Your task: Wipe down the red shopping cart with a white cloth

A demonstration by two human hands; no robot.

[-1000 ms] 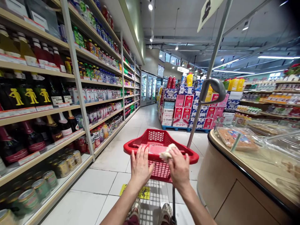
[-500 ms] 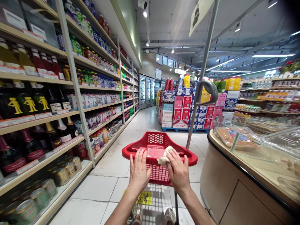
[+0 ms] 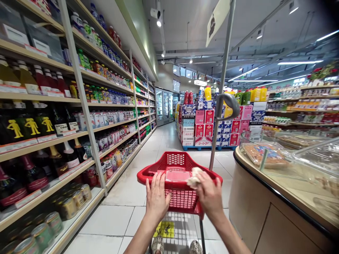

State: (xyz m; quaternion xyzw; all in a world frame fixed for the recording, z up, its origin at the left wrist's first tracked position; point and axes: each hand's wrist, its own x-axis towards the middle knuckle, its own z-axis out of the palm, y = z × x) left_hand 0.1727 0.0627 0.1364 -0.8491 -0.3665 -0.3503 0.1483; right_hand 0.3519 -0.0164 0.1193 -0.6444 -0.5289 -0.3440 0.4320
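A red plastic shopping cart [image 3: 177, 211] stands right in front of me, with a grey pole rising on its far right side. My left hand [image 3: 158, 195] lies with outstretched fingers on the near rim, left of the middle. Farther right on the same rim, my right hand [image 3: 209, 192] presses a crumpled off-white cloth [image 3: 194, 177] against the red plastic. Its fingers are curled over the cloth and slightly blurred. A pink panel [image 3: 178, 175] lies between the hands at the rim.
Shelves [image 3: 87, 134] of bottles and cans line the left side. A curved counter [image 3: 254, 190] with packaged food under clear covers stands close on the right. Stacked drink cartons [image 3: 203, 130] rise ahead. A yellow floor sticker [image 3: 165, 229] lies beneath the cart.
My right hand has slid right along the rim with the cloth, toward the cart's right corner. My left hand stays at about the same spot on the rim. The view has shifted slightly.
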